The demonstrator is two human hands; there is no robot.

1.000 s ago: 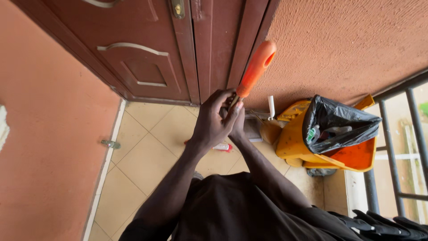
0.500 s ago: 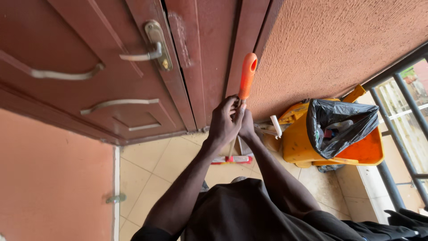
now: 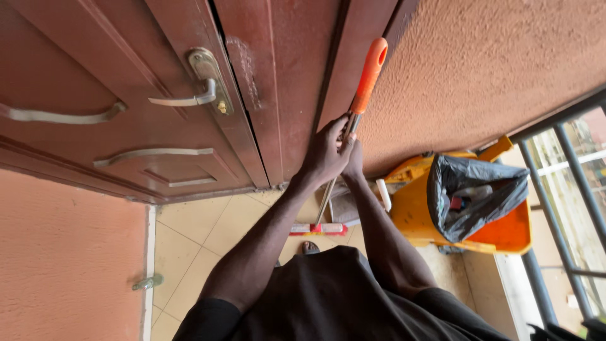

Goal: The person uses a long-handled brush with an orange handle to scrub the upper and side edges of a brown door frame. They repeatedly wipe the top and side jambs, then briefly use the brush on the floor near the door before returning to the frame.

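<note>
While both hands [image 3: 338, 151] grip mop handle [image 3: 366, 79], black-bagged yellow bucket [image 3: 420, 215]

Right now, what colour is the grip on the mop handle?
Orange grip on a metal mop handle, clearest in the head view.

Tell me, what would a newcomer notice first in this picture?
Both hands, left hand and right hand, clasp a mop handle with a bright orange grip, upright before the reddish-brown door. To the right, a yellow mop bucket stands by the textured wall, holding a black bag.
</note>
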